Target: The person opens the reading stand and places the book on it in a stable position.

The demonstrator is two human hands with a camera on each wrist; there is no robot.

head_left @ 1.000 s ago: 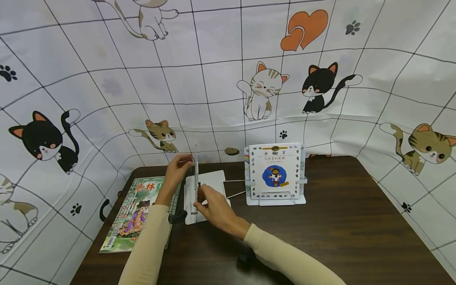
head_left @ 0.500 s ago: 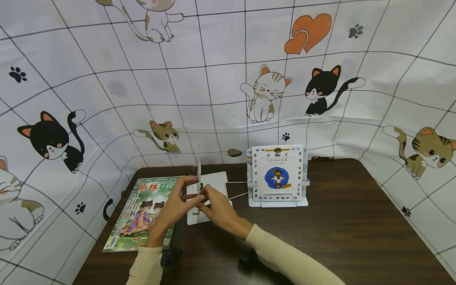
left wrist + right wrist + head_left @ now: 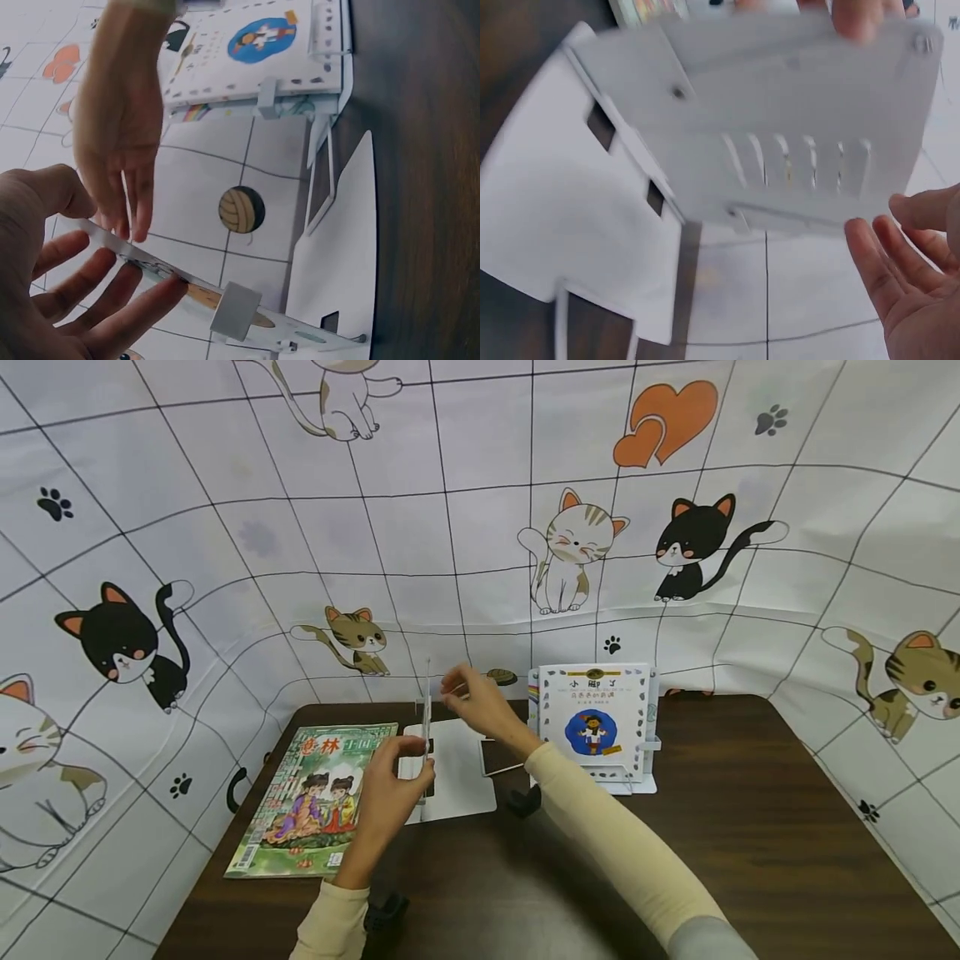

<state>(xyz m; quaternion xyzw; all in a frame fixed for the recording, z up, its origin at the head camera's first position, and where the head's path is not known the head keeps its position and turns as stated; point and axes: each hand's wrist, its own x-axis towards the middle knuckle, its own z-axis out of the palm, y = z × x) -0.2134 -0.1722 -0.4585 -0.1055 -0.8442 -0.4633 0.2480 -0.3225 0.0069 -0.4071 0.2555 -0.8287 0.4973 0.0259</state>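
A white metal book stand has its slotted panel (image 3: 780,112) raised nearly upright, edge-on in the head view. Its flat base plate (image 3: 461,781) lies on the table, hinged to the panel. My left hand (image 3: 393,785) pinches the panel's near side, thumb on one face and fingers on the other. My right hand (image 3: 480,697) is raised at the panel's far upper part, fingers loosely bent. In the right wrist view its fingertips (image 3: 859,236) are beside the panel's edge; I cannot tell whether they touch. Clips (image 3: 236,311) show on the panel's printed face.
A second book stand holds a white picture book (image 3: 595,718) upright on the right. On the left lies a magazine (image 3: 315,802) with a painted cover. A wire leg (image 3: 502,769) shows between the stands. Behind the dark table (image 3: 712,827) hangs a cat-print cloth (image 3: 480,543).
My left hand has come from the panel's far top to its near side. My right hand has left the panel's lower near part and moved up and away to its far side.
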